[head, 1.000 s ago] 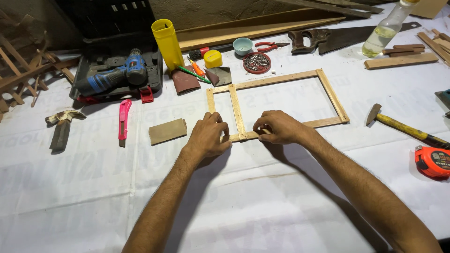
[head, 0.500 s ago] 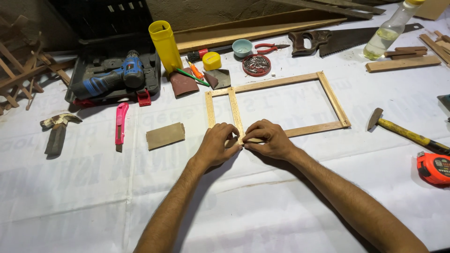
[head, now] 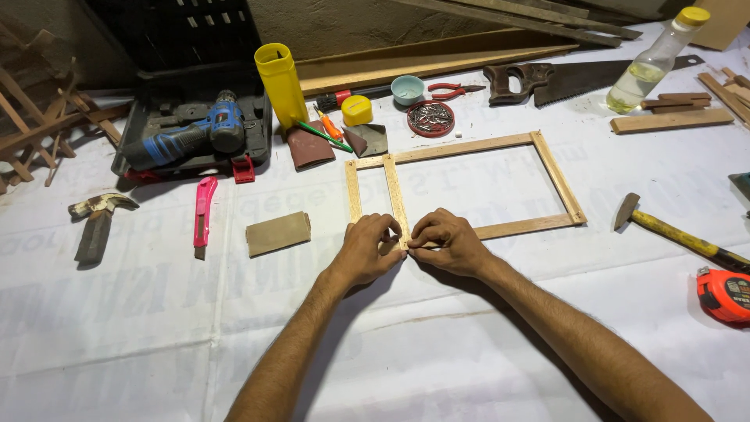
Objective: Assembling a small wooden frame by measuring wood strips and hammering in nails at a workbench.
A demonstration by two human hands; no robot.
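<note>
A thin rectangular wooden frame [head: 556, 173] lies flat on the white sheet, with a cross slat [head: 393, 192] near its left end. My left hand [head: 371, 248] and my right hand [head: 445, 241] meet at the frame's near rail, where the slat joins it. The fingertips of both hands pinch and press on that joint. The joint itself is hidden under the fingers.
A hammer [head: 673, 233] and an orange tape measure [head: 723, 294] lie right. Sandpaper block [head: 278, 233], pink utility knife [head: 204, 212] and a second hammer [head: 97, 222] lie left. Behind are a blue drill in its case [head: 191, 136], yellow container [head: 283, 84], nail tin [head: 430, 117], handsaw [head: 562, 78] and bottle [head: 655, 62].
Both hands have slid slightly left along the near rail and drawn closer together over the slat joint. The view has shifted a little.
</note>
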